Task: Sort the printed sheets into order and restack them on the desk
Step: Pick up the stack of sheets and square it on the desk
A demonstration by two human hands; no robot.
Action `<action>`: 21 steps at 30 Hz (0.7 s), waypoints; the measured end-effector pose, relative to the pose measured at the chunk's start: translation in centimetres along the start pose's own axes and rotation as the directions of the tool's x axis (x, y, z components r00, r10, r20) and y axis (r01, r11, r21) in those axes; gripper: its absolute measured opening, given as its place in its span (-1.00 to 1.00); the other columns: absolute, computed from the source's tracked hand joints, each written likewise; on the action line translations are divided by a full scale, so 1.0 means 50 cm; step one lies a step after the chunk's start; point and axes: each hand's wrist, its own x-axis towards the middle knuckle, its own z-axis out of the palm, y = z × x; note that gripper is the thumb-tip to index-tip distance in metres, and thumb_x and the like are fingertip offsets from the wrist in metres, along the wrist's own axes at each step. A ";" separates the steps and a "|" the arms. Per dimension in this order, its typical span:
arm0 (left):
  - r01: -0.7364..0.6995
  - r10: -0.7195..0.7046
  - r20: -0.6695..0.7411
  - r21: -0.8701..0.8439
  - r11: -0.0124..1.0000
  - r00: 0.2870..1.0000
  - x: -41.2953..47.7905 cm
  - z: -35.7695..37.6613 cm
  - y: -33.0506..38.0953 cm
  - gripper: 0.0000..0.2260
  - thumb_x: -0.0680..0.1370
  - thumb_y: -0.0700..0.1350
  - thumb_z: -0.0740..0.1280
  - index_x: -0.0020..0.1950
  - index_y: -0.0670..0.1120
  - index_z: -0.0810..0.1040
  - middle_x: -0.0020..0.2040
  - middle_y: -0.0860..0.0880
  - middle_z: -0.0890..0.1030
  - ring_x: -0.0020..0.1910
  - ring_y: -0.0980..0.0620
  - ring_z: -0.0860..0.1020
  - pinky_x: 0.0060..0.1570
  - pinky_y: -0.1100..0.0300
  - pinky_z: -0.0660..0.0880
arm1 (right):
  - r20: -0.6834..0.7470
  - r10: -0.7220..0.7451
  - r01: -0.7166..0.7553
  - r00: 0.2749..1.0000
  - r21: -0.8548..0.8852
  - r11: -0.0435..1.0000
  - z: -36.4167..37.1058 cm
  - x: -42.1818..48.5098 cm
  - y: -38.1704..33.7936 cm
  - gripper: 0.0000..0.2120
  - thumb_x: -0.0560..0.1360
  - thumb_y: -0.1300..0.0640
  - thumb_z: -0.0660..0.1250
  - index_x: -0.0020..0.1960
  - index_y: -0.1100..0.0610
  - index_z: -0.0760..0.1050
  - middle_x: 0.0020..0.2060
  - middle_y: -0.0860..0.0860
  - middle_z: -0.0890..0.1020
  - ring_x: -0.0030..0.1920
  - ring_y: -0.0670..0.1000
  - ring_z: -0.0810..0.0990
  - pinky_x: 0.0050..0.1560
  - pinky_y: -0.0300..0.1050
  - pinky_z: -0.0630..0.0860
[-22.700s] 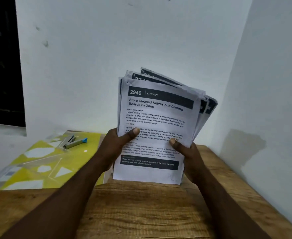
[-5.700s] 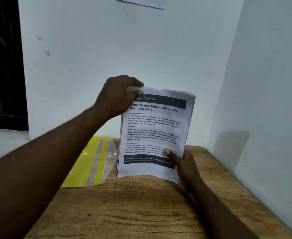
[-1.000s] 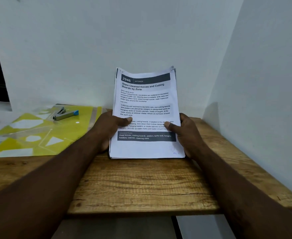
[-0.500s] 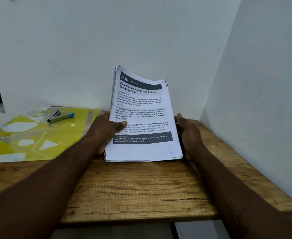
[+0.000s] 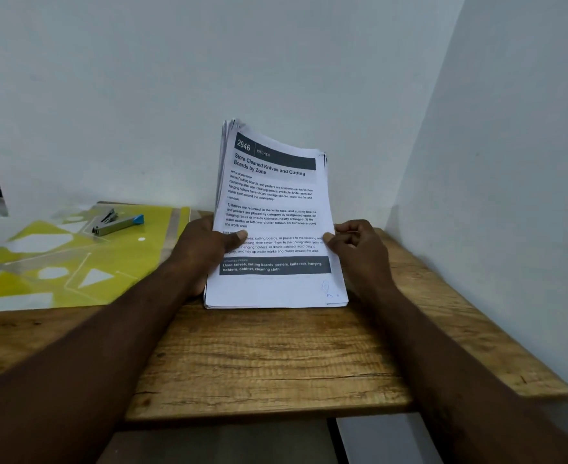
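We see the stack of printed sheets [image 5: 276,202] standing on its bottom edge on the wooden table [image 5: 276,363], close to the back corner, tilted back and a bit bowed at the top. The top sheet [image 5: 269,289] reads "2946 KITCHEN" and "Store Cleaned Knives and Cutting Boards by Zone", with a small pen mark at its lower right corner.

The left hand [image 5: 202,252] grips the stack's left edge. Its thumb lies across the front of the top sheet and the other fingers are hidden behind the paper. The right hand [image 5: 359,249] is at the right edge, thumb tip on the front of the sheet, fingers curled tight just beside the edge, pinching it. We cannot tell how many sheets it pinches. The hands are apart, one on each side, with the stack between them. Both forearms are bare.

Left of the stack a yellow folder [image 5: 75,262] lies flat on the table, its right edge just beside the left hand. A stapler [image 5: 118,222] with a blue tip lies on the folder.
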 end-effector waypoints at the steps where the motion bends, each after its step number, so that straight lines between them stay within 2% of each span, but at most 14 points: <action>1: 0.001 -0.001 0.000 0.000 1.000 1.000 0.000 0.000 0.000 -0.72 0.56 -0.27 0.50 0.25 -0.11 0.65 0.04 -0.11 0.76 -0.07 -0.15 0.76 -0.15 -0.09 0.69 | -0.003 -0.023 0.022 1.000 -0.029 0.999 0.000 -0.002 0.001 -0.74 0.48 -0.01 0.58 0.06 0.00 0.55 -0.08 -0.06 0.71 -0.01 -0.05 0.69 -0.03 -0.16 0.56; 3: 0.003 -0.003 0.004 -0.002 1.000 1.000 -0.001 0.001 0.000 -0.72 0.56 -0.28 0.49 0.25 -0.11 0.65 0.05 -0.11 0.76 -0.03 -0.17 0.75 -0.09 -0.13 0.70 | -0.010 -0.016 0.016 1.000 -0.014 1.000 0.000 -0.004 -0.003 -0.73 0.45 0.00 0.61 0.03 -0.01 0.57 -0.08 -0.07 0.69 -0.04 -0.05 0.69 -0.04 -0.17 0.57; 5: 0.011 -0.011 0.009 -0.001 1.000 1.000 -0.002 0.001 0.001 -0.70 0.55 -0.28 0.50 0.27 -0.12 0.64 0.07 -0.12 0.76 -0.01 -0.18 0.75 -0.03 -0.19 0.69 | -0.027 -0.002 0.002 1.000 0.011 1.000 0.002 -0.001 -0.002 -0.72 0.41 0.04 0.65 0.00 0.00 0.58 -0.12 -0.05 0.71 -0.08 -0.02 0.71 -0.02 -0.07 0.64; 9: 0.020 -0.019 0.037 -0.020 1.000 0.999 -0.006 0.001 -0.001 -0.70 0.55 -0.29 0.50 0.27 -0.14 0.64 0.06 -0.11 0.76 -0.05 -0.14 0.76 -0.14 -0.08 0.70 | -0.071 0.018 -0.018 0.997 0.002 1.000 0.003 0.002 0.002 -0.73 0.37 0.08 0.67 -0.07 0.03 0.61 -0.18 -0.04 0.73 -0.12 0.00 0.74 0.01 0.05 0.69; 14: 0.006 -0.003 0.066 -0.041 0.999 0.998 -0.008 0.000 -0.004 -0.64 0.53 -0.26 0.53 0.31 -0.13 0.63 0.09 -0.10 0.76 0.01 -0.13 0.75 -0.05 -0.12 0.70 | -0.094 0.040 -0.042 0.995 -0.021 0.999 0.003 0.003 0.003 -0.75 0.39 0.08 0.66 -0.07 0.06 0.62 -0.19 -0.02 0.74 -0.13 0.00 0.74 -0.01 0.04 0.69; 18: 0.002 0.002 0.079 -0.056 0.998 0.997 -0.008 -0.002 -0.005 -0.63 0.51 -0.25 0.55 0.31 -0.13 0.63 0.10 -0.11 0.76 0.03 -0.16 0.75 0.00 -0.16 0.69 | -0.103 0.060 -0.059 0.993 0.014 0.998 0.002 0.004 0.001 -0.76 0.40 0.07 0.66 -0.07 0.05 0.62 -0.19 0.00 0.74 -0.11 0.03 0.74 -0.08 -0.11 0.64; 21: -0.004 0.010 0.091 -0.066 0.998 0.996 -0.011 0.000 -0.004 -0.62 0.51 -0.25 0.55 0.31 -0.12 0.63 0.11 -0.10 0.76 0.04 -0.13 0.75 -0.01 -0.12 0.70 | -0.111 0.065 -0.062 0.992 0.028 0.998 -0.001 0.007 0.003 -0.78 0.41 0.05 0.64 -0.07 0.02 0.63 -0.18 0.00 0.75 -0.10 0.03 0.75 0.04 0.01 0.67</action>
